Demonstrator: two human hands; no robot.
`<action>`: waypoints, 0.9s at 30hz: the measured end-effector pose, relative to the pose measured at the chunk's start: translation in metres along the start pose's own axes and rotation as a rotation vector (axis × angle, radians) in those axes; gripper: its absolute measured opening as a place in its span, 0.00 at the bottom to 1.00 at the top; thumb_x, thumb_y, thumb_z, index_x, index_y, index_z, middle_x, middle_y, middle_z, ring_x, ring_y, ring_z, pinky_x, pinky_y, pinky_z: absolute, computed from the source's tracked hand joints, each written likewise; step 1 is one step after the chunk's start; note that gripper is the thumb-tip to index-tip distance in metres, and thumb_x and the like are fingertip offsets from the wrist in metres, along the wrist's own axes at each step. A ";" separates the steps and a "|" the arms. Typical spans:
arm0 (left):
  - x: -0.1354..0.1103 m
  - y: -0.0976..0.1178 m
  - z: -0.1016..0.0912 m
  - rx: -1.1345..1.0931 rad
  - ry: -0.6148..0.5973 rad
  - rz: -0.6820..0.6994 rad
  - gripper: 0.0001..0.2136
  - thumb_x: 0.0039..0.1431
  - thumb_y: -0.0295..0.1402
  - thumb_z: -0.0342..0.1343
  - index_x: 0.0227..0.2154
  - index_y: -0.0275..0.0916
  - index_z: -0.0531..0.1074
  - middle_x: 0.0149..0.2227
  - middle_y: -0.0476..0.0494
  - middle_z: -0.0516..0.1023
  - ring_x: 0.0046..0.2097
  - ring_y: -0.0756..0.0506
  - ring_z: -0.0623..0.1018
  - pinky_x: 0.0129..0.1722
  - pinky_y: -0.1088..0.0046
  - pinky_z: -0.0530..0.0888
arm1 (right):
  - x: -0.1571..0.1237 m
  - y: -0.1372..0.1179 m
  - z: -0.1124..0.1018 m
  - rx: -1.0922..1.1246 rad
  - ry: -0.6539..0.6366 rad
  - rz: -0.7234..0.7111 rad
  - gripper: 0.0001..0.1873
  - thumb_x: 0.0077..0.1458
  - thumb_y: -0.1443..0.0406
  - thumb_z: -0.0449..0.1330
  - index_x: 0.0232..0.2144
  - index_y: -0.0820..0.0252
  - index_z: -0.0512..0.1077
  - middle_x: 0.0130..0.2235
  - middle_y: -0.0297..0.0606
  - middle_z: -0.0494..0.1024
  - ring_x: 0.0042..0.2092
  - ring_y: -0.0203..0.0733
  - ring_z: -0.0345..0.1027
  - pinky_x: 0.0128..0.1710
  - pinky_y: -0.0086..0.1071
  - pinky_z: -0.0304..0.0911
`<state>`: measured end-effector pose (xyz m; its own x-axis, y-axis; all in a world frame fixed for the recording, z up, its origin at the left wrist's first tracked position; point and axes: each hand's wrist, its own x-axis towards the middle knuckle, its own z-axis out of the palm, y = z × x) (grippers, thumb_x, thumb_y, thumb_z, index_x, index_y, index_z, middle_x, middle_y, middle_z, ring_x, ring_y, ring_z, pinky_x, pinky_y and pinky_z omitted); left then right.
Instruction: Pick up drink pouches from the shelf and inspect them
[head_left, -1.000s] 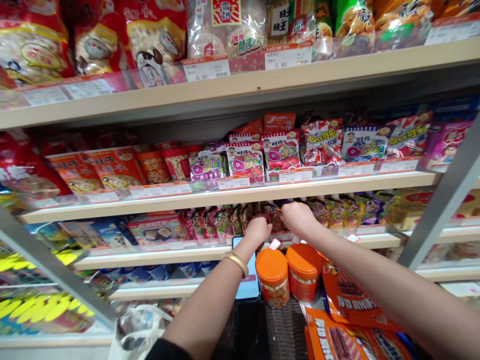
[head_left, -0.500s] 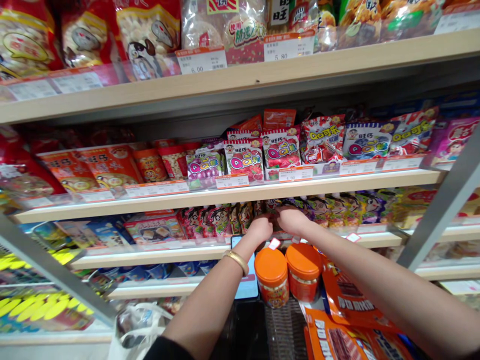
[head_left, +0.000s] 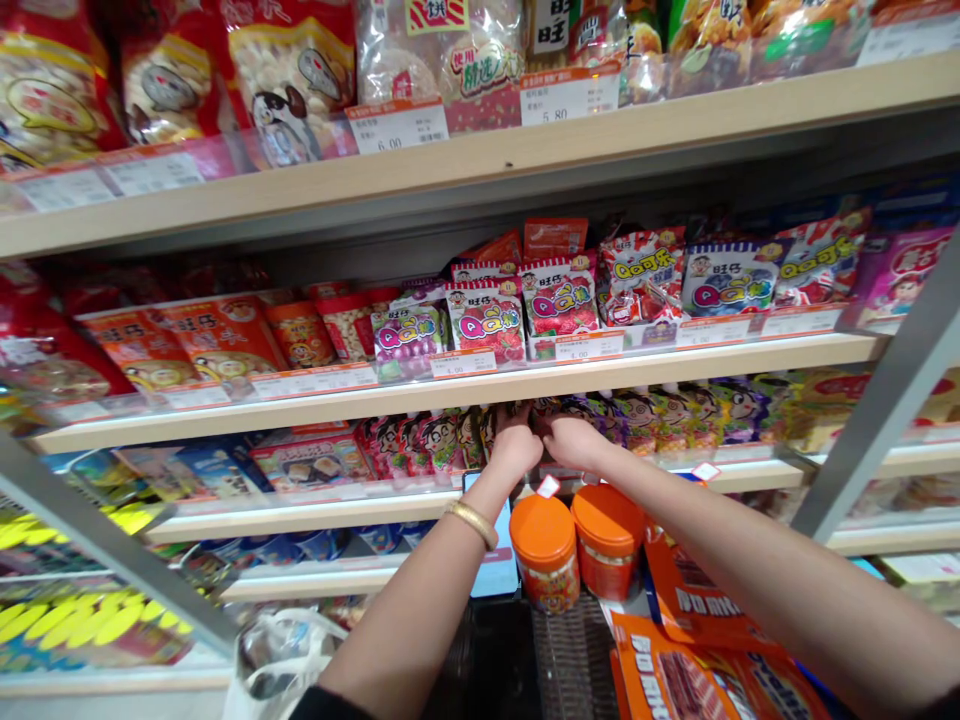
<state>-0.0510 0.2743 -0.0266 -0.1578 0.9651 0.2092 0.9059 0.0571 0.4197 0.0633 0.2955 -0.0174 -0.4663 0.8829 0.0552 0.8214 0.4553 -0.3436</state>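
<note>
Both my hands reach into the row of small cartoon-face pouches (head_left: 439, 440) on the shelf below the gummy packs. My left hand (head_left: 517, 447), with a gold bangle (head_left: 472, 524) on its wrist, is curled at the pouches, its fingertips partly hidden among them. Close on its right, my right hand (head_left: 574, 442) has its fingers bent inward at the same row. Whatever is between the fingers is hidden. Below the hands stand two orange-lidded jars (head_left: 544, 550) (head_left: 609, 540), with orange snack bags (head_left: 675, 665) to their right.
A tablet-like blue screen (head_left: 491, 575) lies left of the jars, partly behind my left forearm. Gummy packs (head_left: 487, 318) line the shelf above. Slanted grey posts (head_left: 885, 390) flank the shelves. A white bag (head_left: 281, 650) is at lower left.
My left hand has moved slightly left and up, further into the pouches. My right hand has shifted a little left, close to it. The view has barely moved.
</note>
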 end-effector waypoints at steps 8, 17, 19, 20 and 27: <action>-0.006 0.003 -0.001 -0.077 0.061 -0.038 0.22 0.52 0.23 0.51 0.51 0.33 0.70 0.58 0.28 0.67 0.56 0.36 0.72 0.54 0.65 0.69 | -0.005 0.005 0.000 0.065 0.036 -0.037 0.17 0.57 0.67 0.54 0.48 0.61 0.73 0.46 0.46 0.79 0.49 0.46 0.73 0.48 0.29 0.63; -0.046 -0.011 -0.002 -0.183 0.151 0.060 0.23 0.50 0.13 0.42 0.45 0.31 0.74 0.54 0.34 0.71 0.56 0.46 0.72 0.58 0.74 0.66 | -0.006 -0.001 0.006 0.181 0.100 -0.069 0.21 0.52 0.68 0.59 0.51 0.65 0.69 0.44 0.49 0.80 0.48 0.49 0.74 0.46 0.32 0.65; -0.051 -0.018 -0.002 -0.234 0.189 0.097 0.24 0.50 0.13 0.41 0.46 0.31 0.73 0.54 0.36 0.71 0.56 0.46 0.72 0.58 0.73 0.66 | -0.010 -0.002 0.006 0.225 0.130 -0.095 0.22 0.51 0.70 0.60 0.50 0.64 0.69 0.44 0.48 0.80 0.48 0.47 0.74 0.47 0.32 0.65; -0.053 -0.021 -0.002 -0.269 0.217 0.120 0.24 0.49 0.13 0.41 0.46 0.31 0.73 0.54 0.36 0.71 0.55 0.46 0.72 0.58 0.72 0.66 | -0.013 -0.002 0.006 0.249 0.147 -0.109 0.22 0.51 0.70 0.60 0.50 0.64 0.69 0.44 0.47 0.80 0.47 0.46 0.74 0.47 0.32 0.65; -0.079 -0.031 -0.015 -0.394 0.393 0.414 0.20 0.54 0.17 0.40 0.44 0.35 0.71 0.52 0.39 0.72 0.56 0.47 0.70 0.59 0.69 0.66 | -0.039 0.005 0.004 0.430 0.301 -0.176 0.16 0.52 0.71 0.59 0.45 0.60 0.67 0.44 0.41 0.79 0.44 0.38 0.74 0.46 0.30 0.67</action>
<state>-0.0722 0.1929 -0.0427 -0.0279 0.7187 0.6948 0.7238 -0.4648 0.5100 0.0843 0.2626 -0.0246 -0.4183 0.8201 0.3904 0.5020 0.5670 -0.6531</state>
